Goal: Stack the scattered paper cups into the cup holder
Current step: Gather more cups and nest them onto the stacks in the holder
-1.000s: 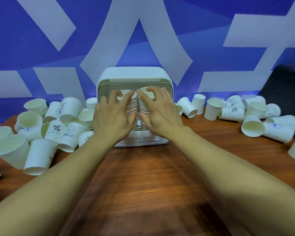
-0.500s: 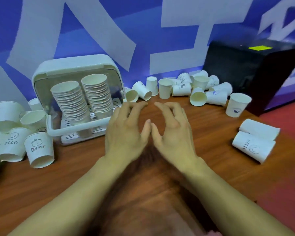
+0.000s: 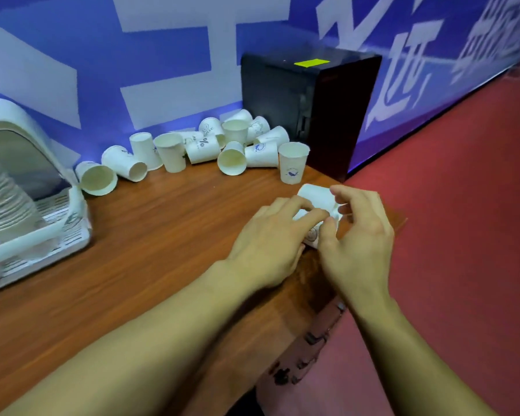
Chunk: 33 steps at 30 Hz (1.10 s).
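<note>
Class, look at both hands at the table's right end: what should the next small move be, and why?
Probably close both hands on the two lying cups and lift them. The left hand already lies over one and the right hand curls at the other; neither looks firmly held. The cup holder sits far left with its stack inside.

Looks like an office or event-type room, not a home: the wall is covered by a blue printed banner with large white characters, and red carpet runs along its foot. A wood-grain table stands against it, with a black box-like unit bearing a yellow sticker at its far end.
</note>
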Tool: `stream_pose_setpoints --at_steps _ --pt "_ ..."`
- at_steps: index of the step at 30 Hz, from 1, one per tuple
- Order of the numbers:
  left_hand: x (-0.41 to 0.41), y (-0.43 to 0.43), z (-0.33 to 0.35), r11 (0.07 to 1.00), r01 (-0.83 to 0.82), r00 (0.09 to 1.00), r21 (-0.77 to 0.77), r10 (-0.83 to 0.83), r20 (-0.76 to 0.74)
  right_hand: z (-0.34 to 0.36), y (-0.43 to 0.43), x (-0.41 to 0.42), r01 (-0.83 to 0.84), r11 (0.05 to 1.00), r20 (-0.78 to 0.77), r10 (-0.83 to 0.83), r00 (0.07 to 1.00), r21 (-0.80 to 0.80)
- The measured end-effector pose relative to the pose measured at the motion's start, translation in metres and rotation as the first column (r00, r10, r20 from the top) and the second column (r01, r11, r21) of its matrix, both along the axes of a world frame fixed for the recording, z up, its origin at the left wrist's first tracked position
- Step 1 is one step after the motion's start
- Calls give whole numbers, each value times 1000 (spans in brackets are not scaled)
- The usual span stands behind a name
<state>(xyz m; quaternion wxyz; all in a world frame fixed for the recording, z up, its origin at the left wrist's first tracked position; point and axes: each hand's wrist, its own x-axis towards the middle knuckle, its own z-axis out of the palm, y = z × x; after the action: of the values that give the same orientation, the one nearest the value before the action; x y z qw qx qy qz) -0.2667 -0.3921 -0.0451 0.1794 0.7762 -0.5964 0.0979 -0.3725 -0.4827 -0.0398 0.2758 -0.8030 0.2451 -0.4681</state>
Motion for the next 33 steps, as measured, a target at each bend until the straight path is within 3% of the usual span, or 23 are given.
stream_pose_setpoints --at_steps 5,10,15,20,23,26,33 --pt "2 -29 -5 980 54 997 192 -64 46 -9 -47 -14 89 992 -13 -89 996 94" --pt "6 -36 -9 954 -21 987 300 -28 158 -25 -72 -2 58 972 -114 -32 993 228" --pt "10 -29 -6 954 -128 959 270 49 280 -36 -77 20 -8 904 -151 80 985 428" --pt "18 -9 0 966 -185 958 179 136 254 -40 -69 39 -52 857 -179 166 970 513" --pt "23 9 5 976 -200 958 81 178 225 -38 -63 44 -22 886 -204 131 970 464" --pt "30 32 12 972 -232 951 -33 234 204 -30 -49 47 -1 956 -155 49 987 293" --pt "42 106 42 863 -396 852 -314 472 224 16 22 80 -171 984 -23 172 985 50"
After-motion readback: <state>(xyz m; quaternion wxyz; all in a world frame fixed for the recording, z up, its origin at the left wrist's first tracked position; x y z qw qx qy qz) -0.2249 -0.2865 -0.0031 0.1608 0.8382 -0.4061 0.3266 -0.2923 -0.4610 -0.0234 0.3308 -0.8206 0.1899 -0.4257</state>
